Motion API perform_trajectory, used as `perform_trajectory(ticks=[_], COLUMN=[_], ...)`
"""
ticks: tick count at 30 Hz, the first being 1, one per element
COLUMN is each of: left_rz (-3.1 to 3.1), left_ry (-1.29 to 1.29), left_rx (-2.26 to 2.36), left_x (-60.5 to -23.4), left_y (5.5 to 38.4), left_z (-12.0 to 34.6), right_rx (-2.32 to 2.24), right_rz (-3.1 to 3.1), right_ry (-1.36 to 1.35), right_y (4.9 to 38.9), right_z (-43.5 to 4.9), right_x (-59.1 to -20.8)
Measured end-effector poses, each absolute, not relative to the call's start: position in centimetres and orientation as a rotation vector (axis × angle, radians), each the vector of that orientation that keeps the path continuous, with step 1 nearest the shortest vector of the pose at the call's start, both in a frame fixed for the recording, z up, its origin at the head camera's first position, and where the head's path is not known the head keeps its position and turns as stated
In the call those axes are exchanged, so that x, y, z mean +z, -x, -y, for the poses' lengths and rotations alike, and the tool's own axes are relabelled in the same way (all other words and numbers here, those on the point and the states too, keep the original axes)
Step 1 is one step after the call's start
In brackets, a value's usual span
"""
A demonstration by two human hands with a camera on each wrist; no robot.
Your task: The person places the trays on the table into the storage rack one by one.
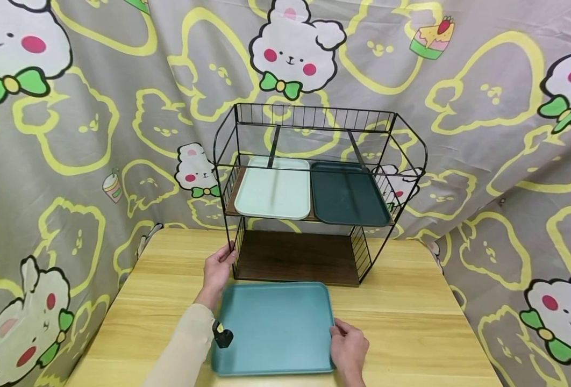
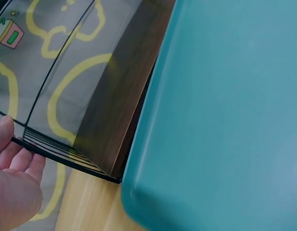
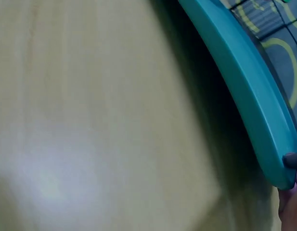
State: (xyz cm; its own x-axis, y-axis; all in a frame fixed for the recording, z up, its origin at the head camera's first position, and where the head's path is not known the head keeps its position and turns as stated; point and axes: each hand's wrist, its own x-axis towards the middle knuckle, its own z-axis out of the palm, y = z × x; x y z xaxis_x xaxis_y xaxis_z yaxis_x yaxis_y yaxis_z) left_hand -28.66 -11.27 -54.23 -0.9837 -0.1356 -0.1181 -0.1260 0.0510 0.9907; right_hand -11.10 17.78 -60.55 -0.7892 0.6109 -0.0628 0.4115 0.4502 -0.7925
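Note:
A teal tray (image 1: 276,328) lies in front of a black wire rack (image 1: 230,236) with brown wooden shelves. My right hand (image 1: 349,346) pinches the tray's right edge, thumb on top and fingers beneath, as the right wrist view also shows. With my left hand (image 1: 218,271) I grip the rack's front left upright; in the left wrist view the thumb and fingers (image 2: 23,161) close round the thin black bar. On the rack's upper shelf sit a pale mint tray (image 1: 276,191) at left and a dark green tray (image 1: 348,196) at right, side by side.
The rack's lower wooden shelf (image 1: 295,258) is just behind the teal tray. Beneath everything is a light wood table (image 1: 401,322). A patterned curtain (image 1: 135,107) hangs close behind the rack and along both sides. A small black device (image 1: 223,337) is on my left wrist.

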Motion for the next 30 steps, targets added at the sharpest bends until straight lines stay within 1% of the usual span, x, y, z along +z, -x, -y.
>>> perform_trajectory(ticks=[15,30], left_rz=[2.273,2.236], left_ry=[-0.269,-0.255], left_rx=[-2.133,-2.11], left_x=[-54.5,-54.5], left_y=[28.6,28.6], left_z=[11.4,11.1], right_rx=[1.217,1.286], right_rz=[2.427,2.324], right_ry=[0.91,0.977], right_y=[12.6,17.2], right_z=[-22.2,-22.8], right_x=[-58.4,-59.4])
